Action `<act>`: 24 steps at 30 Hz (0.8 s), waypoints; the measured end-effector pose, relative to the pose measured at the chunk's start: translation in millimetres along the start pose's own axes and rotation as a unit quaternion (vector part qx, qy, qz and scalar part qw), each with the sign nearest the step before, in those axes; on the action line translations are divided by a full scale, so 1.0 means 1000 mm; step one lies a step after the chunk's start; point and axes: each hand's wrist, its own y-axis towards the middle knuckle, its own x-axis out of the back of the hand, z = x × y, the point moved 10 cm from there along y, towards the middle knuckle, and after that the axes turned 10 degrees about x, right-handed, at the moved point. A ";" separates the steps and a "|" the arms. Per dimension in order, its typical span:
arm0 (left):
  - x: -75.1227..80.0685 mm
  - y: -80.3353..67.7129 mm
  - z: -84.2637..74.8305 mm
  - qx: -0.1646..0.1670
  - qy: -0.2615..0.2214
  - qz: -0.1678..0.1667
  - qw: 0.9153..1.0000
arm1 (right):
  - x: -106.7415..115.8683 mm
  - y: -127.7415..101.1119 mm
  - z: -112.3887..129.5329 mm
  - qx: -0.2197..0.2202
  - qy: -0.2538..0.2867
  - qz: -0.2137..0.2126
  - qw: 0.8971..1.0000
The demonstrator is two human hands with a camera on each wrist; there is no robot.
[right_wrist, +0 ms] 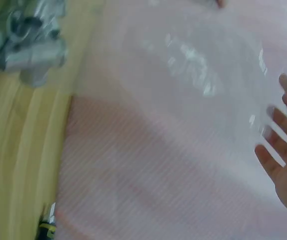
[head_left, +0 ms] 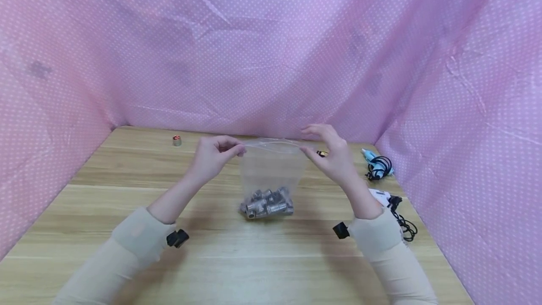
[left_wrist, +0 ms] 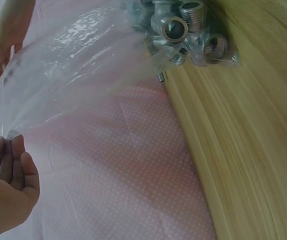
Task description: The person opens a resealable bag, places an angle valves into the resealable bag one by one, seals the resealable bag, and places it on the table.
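Note:
A clear plastic zip bag (head_left: 273,166) stands upright over the middle of the wooden table. Several silvery threaded metal pipe fittings (head_left: 271,204) lie in its bottom, which rests on the tabletop. My left hand (head_left: 213,159) pinches the bag's upper left corner between thumb and fingers, also seen with the left hand (left_wrist: 8,185) in the left wrist view. At the upper right corner is my right hand (head_left: 332,156), its fingers spread. In the right wrist view the right hand (right_wrist: 286,140) has parted fingers beside the bag's edge; whether the thumb touches the plastic is unclear.
At the back left stands a small container (head_left: 177,140) with something red on top. A black and yellow tool (right_wrist: 47,227) lies behind the right hand. On the right are a light blue glue gun (head_left: 378,166) with black cord and a white device (head_left: 381,196). Pink dotted cloth (head_left: 254,60) surrounds the table.

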 end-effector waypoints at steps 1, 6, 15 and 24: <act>0.000 -0.001 -0.002 -0.009 0.008 -0.001 1.000 | -0.003 0.006 0.008 0.012 -0.007 0.000 1.000; -0.005 -0.004 -0.010 -0.031 0.019 0.003 0.999 | -0.036 0.031 0.043 0.050 -0.020 0.047 0.997; -0.015 -0.010 -0.016 -0.042 0.015 0.009 0.999 | -0.087 0.045 0.042 -0.004 -0.064 0.157 0.985; -0.016 -0.021 -0.029 -0.087 0.065 -0.021 0.994 | -0.093 0.041 0.037 -0.011 -0.024 0.149 0.989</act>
